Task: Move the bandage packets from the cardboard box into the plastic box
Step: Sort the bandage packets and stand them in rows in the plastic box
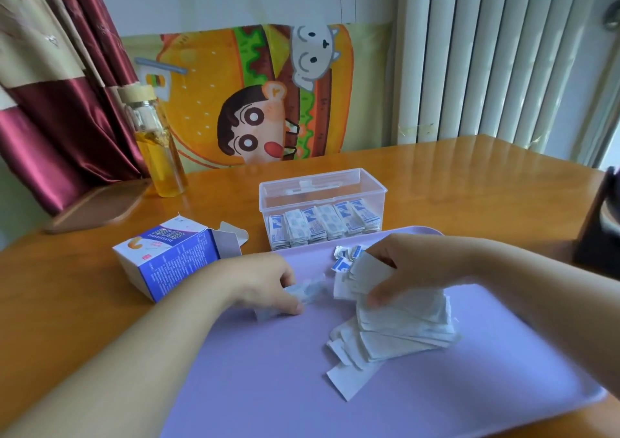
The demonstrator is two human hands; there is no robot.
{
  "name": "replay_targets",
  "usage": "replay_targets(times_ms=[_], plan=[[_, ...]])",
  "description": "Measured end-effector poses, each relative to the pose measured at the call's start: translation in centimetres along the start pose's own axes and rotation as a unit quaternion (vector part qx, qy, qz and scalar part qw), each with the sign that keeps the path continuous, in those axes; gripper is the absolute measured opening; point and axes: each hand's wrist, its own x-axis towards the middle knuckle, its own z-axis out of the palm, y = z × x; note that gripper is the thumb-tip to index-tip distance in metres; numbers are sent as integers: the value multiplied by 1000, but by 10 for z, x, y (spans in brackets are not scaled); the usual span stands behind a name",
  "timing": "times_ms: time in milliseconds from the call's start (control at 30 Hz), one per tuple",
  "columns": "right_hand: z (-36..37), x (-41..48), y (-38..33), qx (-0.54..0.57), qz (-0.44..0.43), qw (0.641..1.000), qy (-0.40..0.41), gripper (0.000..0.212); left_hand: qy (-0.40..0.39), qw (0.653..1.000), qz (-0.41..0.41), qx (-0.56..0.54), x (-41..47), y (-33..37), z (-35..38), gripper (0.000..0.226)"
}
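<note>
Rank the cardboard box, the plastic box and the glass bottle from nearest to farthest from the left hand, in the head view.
1. Cardboard box, beside the left hand, on its left.
2. Plastic box, behind it, rightward.
3. Glass bottle, far back left.

Left hand pinches blurred packets on purple mat; right hand grips packet stack.
</note>
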Motion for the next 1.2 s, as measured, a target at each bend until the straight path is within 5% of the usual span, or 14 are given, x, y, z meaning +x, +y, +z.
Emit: replay_targets(times_ms=[100, 200, 267, 367, 600, 667, 833, 967, 1067, 1200], plan=[[0, 6, -2, 47, 3, 997, 65, 24, 30, 983, 11, -181, -2, -8, 1, 19], [1, 19, -6, 165, 2, 983, 81, 36, 30, 858, -9, -512, -4, -14, 6, 9], [4, 28, -11, 275, 2, 959, 72, 34, 48, 786, -17, -616, -5, -18, 11, 14], [13, 42, -22, 369, 14, 928, 49, 27, 71, 723, 5, -687, -6, -20, 13, 20], [38, 65, -38, 334, 11, 940, 63, 38, 173, 816, 47, -550, 1, -36, 22, 13], [38, 65, -39, 243, 43, 964, 100, 49, 218, 809, 36, -544, 3, -44, 20, 17], [27, 54, -33, 79, 47, 990, 111, 26, 344, 773, 11, -533, 3, -60, 13, 25], [19, 53, -26, 40, -7, 990, 133, 36, 350, 763, 27, -543, 1, -60, 10, 26], [8, 55, -32, 147, -60, 966, 203, 45, 320, 767, 69, -552, -1, -56, 11, 48], [7, 59, -44, 394, -64, 915, -66, 48, 240, 752, 141, -598, -5, -42, 12, 12]])
